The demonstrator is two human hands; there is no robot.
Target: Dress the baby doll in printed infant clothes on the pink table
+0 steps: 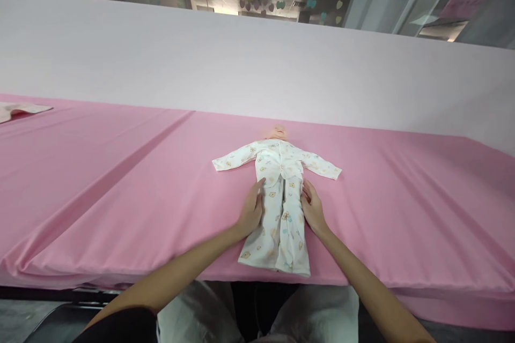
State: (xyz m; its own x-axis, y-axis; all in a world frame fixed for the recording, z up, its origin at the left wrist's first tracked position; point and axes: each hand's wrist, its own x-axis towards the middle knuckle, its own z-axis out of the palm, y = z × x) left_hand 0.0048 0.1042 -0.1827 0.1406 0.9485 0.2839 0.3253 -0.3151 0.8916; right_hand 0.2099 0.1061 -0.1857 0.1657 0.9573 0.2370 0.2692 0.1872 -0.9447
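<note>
A doll, its peach-coloured head [277, 133] at the far end, lies on the pink cloth. It wears a white baby shirt [277, 158] with a small print, the two sleeves spread out to the sides. Below the shirt, matching baby pants [292, 236] stretch toward me, with a dark narrow gap between the legs near the top. At the left edge of the pants, my left hand [252, 209] is closed on the fabric, thumb near the waist. My right hand [314, 208] grips the opposite edge with curled fingers. Some fingertips are hidden by the cloth.
The pink tablecloth [120, 198] has long folds and hangs over the front edge by my lap. Behind the table stands a low white wall [241, 64] with glass above. A pale pink cloth [24, 110] lies at the far left. A dark chair [60, 324] is at lower left.
</note>
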